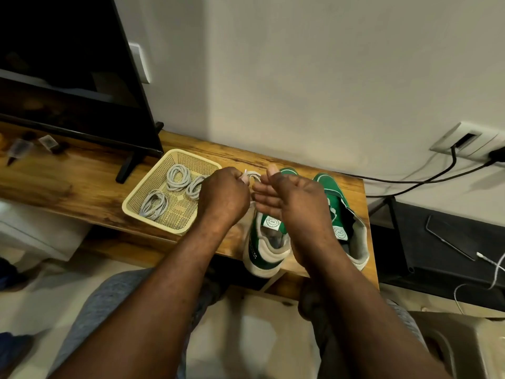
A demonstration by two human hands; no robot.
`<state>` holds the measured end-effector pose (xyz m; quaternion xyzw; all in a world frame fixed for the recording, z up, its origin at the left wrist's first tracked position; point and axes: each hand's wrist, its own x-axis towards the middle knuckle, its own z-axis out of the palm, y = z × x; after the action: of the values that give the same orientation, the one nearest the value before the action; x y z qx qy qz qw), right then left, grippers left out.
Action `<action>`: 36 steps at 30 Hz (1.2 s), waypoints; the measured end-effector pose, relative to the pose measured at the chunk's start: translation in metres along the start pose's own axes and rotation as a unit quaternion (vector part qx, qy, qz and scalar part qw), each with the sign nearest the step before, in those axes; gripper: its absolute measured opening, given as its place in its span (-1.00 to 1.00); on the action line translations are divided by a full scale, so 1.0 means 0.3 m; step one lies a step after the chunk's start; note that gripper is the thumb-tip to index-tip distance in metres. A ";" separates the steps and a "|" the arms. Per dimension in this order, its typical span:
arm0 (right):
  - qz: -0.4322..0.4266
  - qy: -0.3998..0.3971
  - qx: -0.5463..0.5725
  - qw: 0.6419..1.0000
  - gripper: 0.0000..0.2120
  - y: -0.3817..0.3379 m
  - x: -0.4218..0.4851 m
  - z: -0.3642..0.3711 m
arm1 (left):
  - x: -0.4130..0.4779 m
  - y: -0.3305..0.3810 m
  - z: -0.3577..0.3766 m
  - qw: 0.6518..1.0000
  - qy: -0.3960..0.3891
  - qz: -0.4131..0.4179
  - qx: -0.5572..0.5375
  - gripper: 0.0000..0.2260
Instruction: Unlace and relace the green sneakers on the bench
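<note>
So, roughly midway, I'd judge. The sneakers (266, 243) stand side by side on the bench (82, 181), centre-right of the frame, heels toward the bottom edge and tongues w/ round labels showing. No lace crosses the parts of the uppers that show, so unlacing looks done and relacing not yet begun.

The left hand (224, 192) is curled in a fist and pinches a coiled lace (253, 176) at its fingertips, over the toe end of the left-hand shoe. The right hand (289, 192) is spread, fingers straight and thumb up, gripping nothing. Its fingertips sit just beside the coil; touching or not, can't tell. The basket (131, 209), just left of the hands, holds three more coils (177, 177), so four coils in all vs. two shoes. Which ones go back in isn't clear.

Still to do, prob.: uncoil, thread both shoes, tie off.

Hard to see:
- Hands and wrists cover most of both eyelet rows, esp. the toe ends, so "fully unlaced" is a guess.
- A pale strip hangs below the bench edge under the left-hand shoe; could be a lace end, can't say.
- Small items at the far left of the bench are too blurred to name.
</note>
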<state>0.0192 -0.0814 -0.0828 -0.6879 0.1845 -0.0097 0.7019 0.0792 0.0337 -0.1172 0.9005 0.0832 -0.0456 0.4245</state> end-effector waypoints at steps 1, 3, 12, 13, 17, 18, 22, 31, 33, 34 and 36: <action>-0.025 0.036 -0.037 0.998 -0.80 0.003 0.011 0.003 | 0.007 -0.010 -0.018 1.000 -0.016 -0.004 -0.005 -0.82; -0.073 0.107 -0.108 0.986 -0.87 0.018 0.052 -0.005 | 0.014 -0.027 -0.051 0.999 -0.037 -0.004 -0.008 -0.81; -0.001 -0.080 -0.153 0.985 -0.81 0.123 0.133 0.141 | 0.055 -0.124 -0.205 0.990 -0.108 -0.036 -0.083 -0.83; -0.001 -0.081 -0.137 0.987 -0.84 0.134 0.137 0.164 | 0.069 -0.141 -0.222 0.989 -0.106 -0.044 -0.087 -0.85; 0.007 -0.073 -0.118 0.990 -0.81 0.185 0.151 0.279 | 0.134 -0.246 -0.282 0.994 -0.086 -0.063 -0.031 -0.86; 0.004 -0.073 -0.129 0.989 -0.80 0.201 0.158 0.305 | 0.155 -0.274 -0.286 0.994 -0.083 -0.066 -0.007 -0.85; -0.054 -0.079 -0.282 0.955 -0.82 0.277 0.204 0.405 | 0.229 -0.370 -0.275 0.991 -0.071 -0.067 0.095 -0.84; -0.172 -0.092 -0.620 0.760 -0.68 0.289 0.280 0.485 | 0.303 -0.415 -0.183 0.945 -0.079 -0.056 0.311 -0.73; -0.176 -0.096 -0.638 0.743 -0.71 0.285 0.286 0.489 | 0.305 -0.412 -0.165 0.939 -0.086 -0.069 0.327 -0.70; -0.180 -0.098 -0.645 0.736 -0.72 0.287 0.288 0.491 | 0.306 -0.414 -0.157 0.936 -0.091 -0.074 0.330 -0.70; -0.189 -0.095 -0.650 0.730 -0.71 0.293 0.291 0.494 | 0.306 -0.421 -0.145 0.936 -0.094 -0.082 0.330 -0.72</action>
<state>0.1196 0.0427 -0.1915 -0.9941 -0.0557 0.0460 0.0804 0.1461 0.1566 -0.1991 0.9715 0.0969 -0.1896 0.1039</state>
